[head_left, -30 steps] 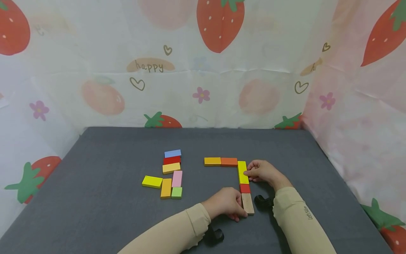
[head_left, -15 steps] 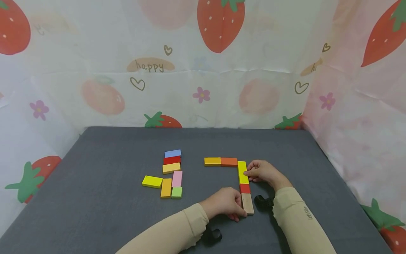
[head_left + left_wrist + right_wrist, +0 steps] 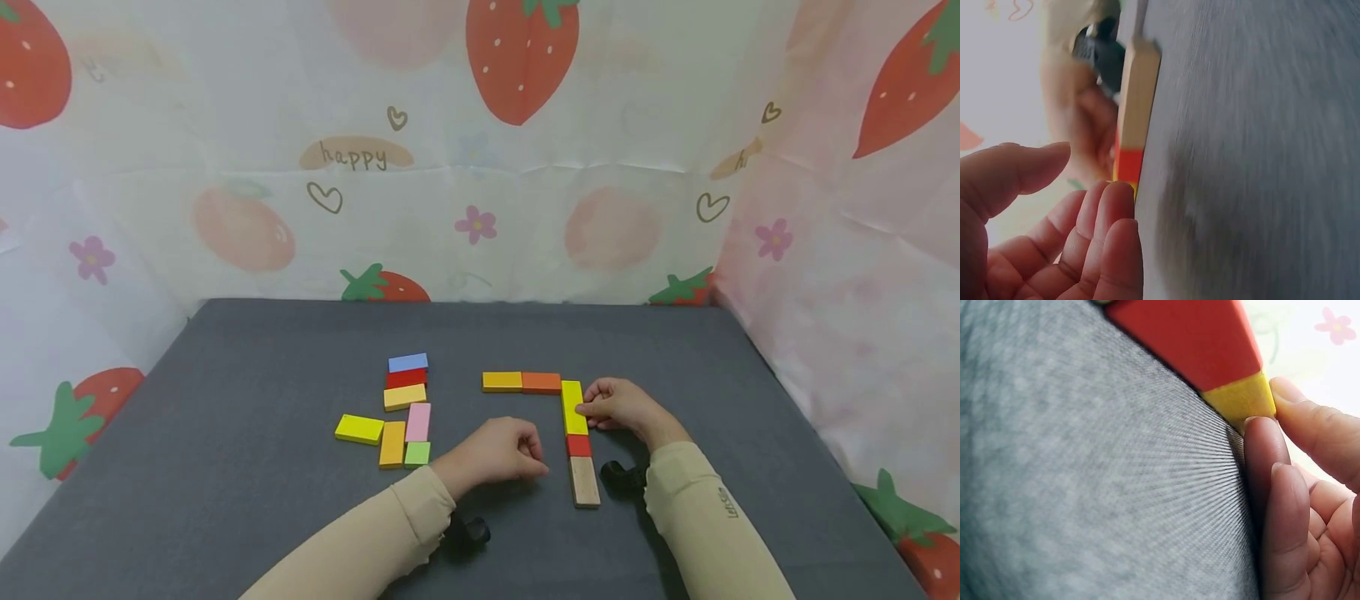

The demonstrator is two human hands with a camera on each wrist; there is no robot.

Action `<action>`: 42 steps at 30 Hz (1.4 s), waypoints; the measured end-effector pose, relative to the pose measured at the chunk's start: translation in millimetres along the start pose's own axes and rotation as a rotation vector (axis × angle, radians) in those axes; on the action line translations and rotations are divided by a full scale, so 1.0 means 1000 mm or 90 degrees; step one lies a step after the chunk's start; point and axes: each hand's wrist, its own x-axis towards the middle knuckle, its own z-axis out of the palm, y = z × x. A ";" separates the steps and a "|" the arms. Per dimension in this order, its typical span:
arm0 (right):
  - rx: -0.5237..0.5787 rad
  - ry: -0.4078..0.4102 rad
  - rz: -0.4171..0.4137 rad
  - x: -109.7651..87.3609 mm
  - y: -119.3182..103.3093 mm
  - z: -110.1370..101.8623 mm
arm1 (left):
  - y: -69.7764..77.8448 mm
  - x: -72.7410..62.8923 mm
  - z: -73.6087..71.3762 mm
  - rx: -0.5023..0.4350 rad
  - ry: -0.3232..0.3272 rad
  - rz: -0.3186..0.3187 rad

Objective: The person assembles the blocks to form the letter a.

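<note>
My right hand (image 3: 628, 408) stays at the right side of a bright yellow block (image 3: 572, 400), thumb on its top edge and a fingertip against its side. Below that lie a red block (image 3: 578, 447) and a plain wood block (image 3: 585, 483), end to end. Orange (image 3: 542, 382) and amber (image 3: 502, 382) blocks run left from the yellow one's top, making a bent row. My left hand (image 3: 491, 454) hovers left of the wood block, touching nothing. In the left wrist view its thumb (image 3: 1041, 165) stands apart from loosely bent fingers (image 3: 1113, 244).
To the left on the grey cloth (image 3: 247, 483) lies another group of blocks: blue (image 3: 407, 363), red (image 3: 406, 379), tan (image 3: 405, 397), pink (image 3: 417, 422), green (image 3: 417, 454), amber (image 3: 392, 450) and yellow (image 3: 359, 429). A strawberry-print curtain (image 3: 420, 208) stands behind.
My left hand has let go of the wood block and moved away to the left and slightly up. My right hand and the blocks have kept their places.
</note>
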 end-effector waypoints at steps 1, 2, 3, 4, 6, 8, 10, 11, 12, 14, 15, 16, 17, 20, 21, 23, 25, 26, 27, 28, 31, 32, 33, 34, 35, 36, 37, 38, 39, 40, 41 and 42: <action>-0.003 -0.001 -0.001 0.000 0.000 0.000 | -0.002 -0.002 -0.004 0.004 0.005 0.002; -0.004 -0.001 -0.002 0.000 0.000 0.000 | -0.005 -0.003 -0.009 0.006 0.012 0.005; -0.004 -0.001 -0.003 0.000 0.000 0.000 | -0.008 -0.004 -0.013 0.007 0.017 0.006; -0.004 -0.001 -0.004 -0.001 0.000 0.000 | -0.010 -0.006 -0.017 0.007 0.022 0.006; -0.004 -0.001 -0.006 -0.001 -0.001 0.000 | -0.016 -0.010 -0.025 0.009 0.033 0.008; -0.003 -0.002 -0.008 -0.001 -0.001 0.001 | -0.021 -0.013 -0.032 0.009 0.042 0.001; -0.002 -0.003 -0.009 -0.001 0.000 0.001 | -0.026 -0.017 -0.039 0.009 0.052 -0.008; -0.003 -0.005 -0.010 -0.001 0.000 0.001 | -0.028 -0.019 -0.042 0.010 0.058 -0.014; -0.005 -0.006 -0.012 0.000 0.000 0.001 | -0.031 -0.021 -0.046 0.008 0.064 -0.019; -0.003 -0.007 -0.011 0.000 0.001 0.000 | -0.035 -0.026 -0.051 0.002 0.079 -0.029; -0.002 -0.009 -0.010 0.000 0.001 0.000 | -0.037 -0.028 -0.054 0.000 0.089 -0.033; -0.003 -0.011 -0.010 0.001 0.002 -0.001 | -0.040 -0.030 -0.057 -0.002 0.100 -0.037; -0.002 -0.013 -0.009 0.001 0.002 -0.001 | -0.043 -0.033 -0.060 0.000 0.111 -0.042; 0.002 -0.013 -0.007 0.002 0.003 -0.001 | -0.055 -0.040 -0.071 0.007 0.148 -0.059; 0.003 -0.014 -0.008 0.002 0.003 -0.001 | -0.059 -0.043 -0.075 0.008 0.159 -0.067; 0.003 -0.013 -0.010 0.002 0.003 -0.001 | -0.068 -0.049 -0.082 0.017 0.180 -0.078; 0.004 -0.012 -0.013 0.002 0.003 -0.002 | -0.076 -0.055 -0.089 0.018 0.196 -0.084; 0.004 -0.011 -0.015 0.002 0.003 -0.002 | -0.081 -0.058 -0.093 0.020 0.202 -0.087; 0.003 -0.011 -0.016 0.002 0.003 -0.002 | -0.085 -0.061 -0.096 0.023 0.208 -0.090; 0.003 -0.011 -0.017 0.002 0.003 -0.002 | -0.089 -0.064 -0.100 0.027 0.213 -0.092; 0.000 -0.010 -0.017 0.002 0.002 -0.002 | -0.102 -0.072 -0.110 0.040 0.226 -0.109; -0.001 -0.010 -0.016 0.002 0.002 -0.002 | -0.106 -0.075 -0.114 0.048 0.231 -0.117; -0.001 -0.010 -0.015 0.002 0.002 -0.002 | -0.110 -0.077 -0.117 0.057 0.235 -0.126; -0.001 -0.010 -0.013 0.002 0.002 -0.002 | -0.114 -0.079 -0.120 0.067 0.239 -0.134; -0.001 -0.010 -0.012 0.002 0.002 -0.002 | -0.118 -0.081 -0.123 0.076 0.243 -0.140; -0.001 -0.009 -0.010 0.002 0.002 -0.002 | -0.121 -0.084 -0.125 0.085 0.246 -0.144; 0.000 -0.009 -0.009 0.002 0.002 -0.002 | -0.125 -0.086 -0.127 0.093 0.248 -0.146; 0.000 -0.009 -0.009 0.002 0.002 -0.002 | -0.129 -0.087 -0.129 0.101 0.250 -0.147; -0.001 -0.009 -0.008 0.001 0.001 -0.002 | -0.133 -0.088 -0.131 0.106 0.249 -0.145; -0.001 -0.009 -0.008 0.001 0.001 -0.002 | -0.136 -0.090 -0.134 0.109 0.247 -0.145; -0.001 -0.009 -0.008 0.001 0.001 -0.002 | -0.139 -0.091 -0.135 0.112 0.245 -0.145; 0.000 -0.009 -0.008 0.001 0.001 -0.002 | -0.141 -0.091 -0.137 0.114 0.243 -0.144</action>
